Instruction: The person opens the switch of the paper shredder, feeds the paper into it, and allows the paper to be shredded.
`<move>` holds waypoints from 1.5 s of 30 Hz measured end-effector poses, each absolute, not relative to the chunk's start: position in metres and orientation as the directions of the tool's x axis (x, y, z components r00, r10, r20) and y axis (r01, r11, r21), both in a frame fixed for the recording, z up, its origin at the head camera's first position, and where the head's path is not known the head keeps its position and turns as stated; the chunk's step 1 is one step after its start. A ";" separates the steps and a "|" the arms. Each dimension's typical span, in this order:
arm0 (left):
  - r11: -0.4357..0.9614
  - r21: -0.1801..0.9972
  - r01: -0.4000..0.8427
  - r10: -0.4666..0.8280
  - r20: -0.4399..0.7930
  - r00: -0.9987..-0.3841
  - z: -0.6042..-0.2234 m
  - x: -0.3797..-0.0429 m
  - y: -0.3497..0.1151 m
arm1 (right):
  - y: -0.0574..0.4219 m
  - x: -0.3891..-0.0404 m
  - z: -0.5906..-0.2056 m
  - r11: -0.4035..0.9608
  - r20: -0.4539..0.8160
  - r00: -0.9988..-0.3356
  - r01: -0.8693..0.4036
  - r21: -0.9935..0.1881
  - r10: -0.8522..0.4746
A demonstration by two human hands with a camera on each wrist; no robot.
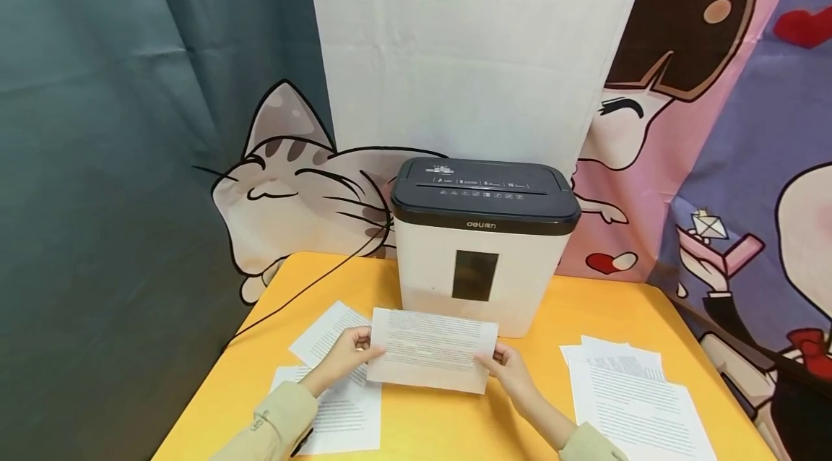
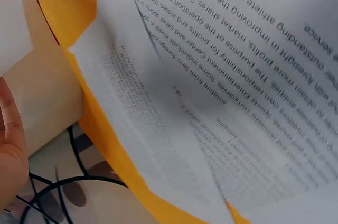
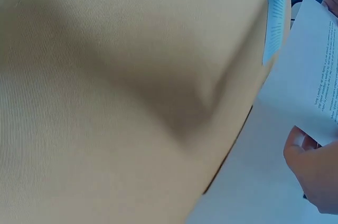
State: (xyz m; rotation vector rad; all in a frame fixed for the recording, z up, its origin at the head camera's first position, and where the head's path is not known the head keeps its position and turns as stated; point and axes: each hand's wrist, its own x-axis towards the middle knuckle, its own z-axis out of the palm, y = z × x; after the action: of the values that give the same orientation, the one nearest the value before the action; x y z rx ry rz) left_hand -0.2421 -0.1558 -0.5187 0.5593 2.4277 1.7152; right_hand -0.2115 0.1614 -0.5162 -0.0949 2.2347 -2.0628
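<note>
Between both hands a printed sheet of paper [image 1: 432, 351] is held up in front of the paper shredder [image 1: 481, 251]. My left hand [image 1: 347, 356] pinches its left edge, thumb on the printed face. The right edge is pinched by my right hand [image 1: 507, 371], also thumb in front. In the right wrist view the right hand [image 3: 314, 168] grips a corner of the sheet [image 3: 311, 76]. Only part of the left hand [image 2: 10, 150] shows at the border of the left wrist view. The shredder has a dark top with a narrow slot and a white bin.
Loose printed papers [image 1: 344, 414] lie under and beside the left forearm. Another pile of printed papers [image 1: 637, 403] sits at the right of the yellow table [image 1: 429, 432]. A black cord [image 1: 292, 295] runs along the left side. Printed curtains [image 1: 474, 49] hang close behind the shredder.
</note>
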 end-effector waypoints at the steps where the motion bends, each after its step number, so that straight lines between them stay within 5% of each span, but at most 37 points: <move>1: 0.294 0.925 0.239 0.364 0.123 -0.923 -0.518 -0.242 -0.155 | 0.163 -0.211 -0.515 0.098 0.002 -0.995 -0.012 -0.995 -0.099; 9: 0.323 0.901 0.290 0.368 0.163 -0.915 -0.502 -0.236 -0.146 | 0.174 -0.211 -0.506 0.303 0.363 -0.931 -0.356 -0.884 -0.037; 16: 0.356 0.886 0.297 0.339 0.174 -0.925 -0.477 -0.230 -0.134 | 0.186 -0.213 -0.495 0.472 0.531 -0.846 -0.487 -0.735 -0.045; 35: 0.341 0.873 0.349 0.328 0.238 -0.914 -0.413 -0.216 -0.127 | 0.195 -0.218 -0.452 0.555 0.636 -0.770 -0.553 -0.621 -0.055; 45: 0.358 0.851 0.384 0.309 0.279 -0.909 -0.410 -0.240 -0.138 | 0.200 -0.220 -0.423 0.568 0.649 -0.759 -0.558 -0.606 -0.053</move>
State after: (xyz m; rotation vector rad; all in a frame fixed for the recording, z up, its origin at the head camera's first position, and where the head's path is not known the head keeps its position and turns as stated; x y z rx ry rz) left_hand -0.2404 -0.1385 -0.4100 0.6765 2.6455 1.6913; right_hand -0.2201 0.2001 -0.4228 -0.7163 3.2679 -1.6731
